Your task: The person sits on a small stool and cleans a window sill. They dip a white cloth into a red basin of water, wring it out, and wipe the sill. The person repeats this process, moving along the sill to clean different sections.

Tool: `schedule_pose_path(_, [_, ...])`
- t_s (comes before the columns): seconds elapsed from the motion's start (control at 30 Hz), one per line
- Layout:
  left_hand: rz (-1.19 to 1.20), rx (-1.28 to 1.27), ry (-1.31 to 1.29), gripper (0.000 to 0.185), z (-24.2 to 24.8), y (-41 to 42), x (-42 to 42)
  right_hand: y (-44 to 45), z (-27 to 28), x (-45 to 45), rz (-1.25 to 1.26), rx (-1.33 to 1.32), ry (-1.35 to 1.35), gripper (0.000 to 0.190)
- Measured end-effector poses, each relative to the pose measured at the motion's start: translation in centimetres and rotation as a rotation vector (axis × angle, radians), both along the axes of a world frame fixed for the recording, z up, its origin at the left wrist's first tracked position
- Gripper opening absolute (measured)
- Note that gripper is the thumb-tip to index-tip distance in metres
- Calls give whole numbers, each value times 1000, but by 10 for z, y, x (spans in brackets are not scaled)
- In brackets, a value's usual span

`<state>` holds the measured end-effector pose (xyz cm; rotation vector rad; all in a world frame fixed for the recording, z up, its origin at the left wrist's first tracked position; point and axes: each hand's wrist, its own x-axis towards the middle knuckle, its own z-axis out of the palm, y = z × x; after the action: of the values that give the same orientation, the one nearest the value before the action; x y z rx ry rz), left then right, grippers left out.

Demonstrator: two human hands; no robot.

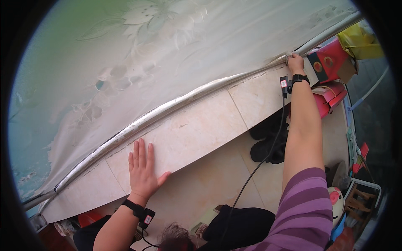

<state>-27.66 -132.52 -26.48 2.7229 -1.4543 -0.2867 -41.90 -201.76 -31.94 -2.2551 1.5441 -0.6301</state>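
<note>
My left hand [143,171] lies flat on the tiled ledge [201,125], palm down, thumb spread from the fingers. Farther off at the right, my right hand [296,63] is closed around a small pale crumpled piece [288,56], perhaps a cloth. It presses this where the ledge meets the silvery frame strip [185,98]. Above the strip rises a frosted window pane [176,56] with a flower pattern, its film peeling at the lower left. The fingertips of my right hand are partly hidden. Each wrist wears a black band with a cabled device.
Red boxes [333,61] and a yellow bag [359,42] crowd the ledge's right end. Black shoes [270,146] stand on the tiled floor below. One black cable [251,175] hangs from my right wrist. A rack [361,204] and a pig-faced item [335,204] are at lower right.
</note>
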Motion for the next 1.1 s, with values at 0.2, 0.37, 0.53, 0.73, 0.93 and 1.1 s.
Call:
schedule_pose_path(0.2, [-2, 8, 15, 97, 3, -3, -2, 9, 17, -8, -22, -14, -39, 24])
schedule_pose_path(0.37, [-22, -21, -4, 97, -2, -5, -1, -4, 13, 8, -250, -148, 39, 23])
schedule_pose_path(0.53, [0, 4, 6, 98, 0, -2, -2, 57, 21, 20, 27, -343, 132, 27])
schedule_pose_path(0.73, [-11, -27, -2, 96, -4, 0, -2, 60, 30, 23, -43, -252, 5, 22])
schedule_pose_path(0.93, [-24, -58, -5, 95, -4, -1, -1, 72, 42, 2, -4, 222, -235, 8])
schedule_pose_path(1.1, [-4, -95, 1, 93, -2, 0, -1, 142, 37, -6, -148, 477, -735, 5])
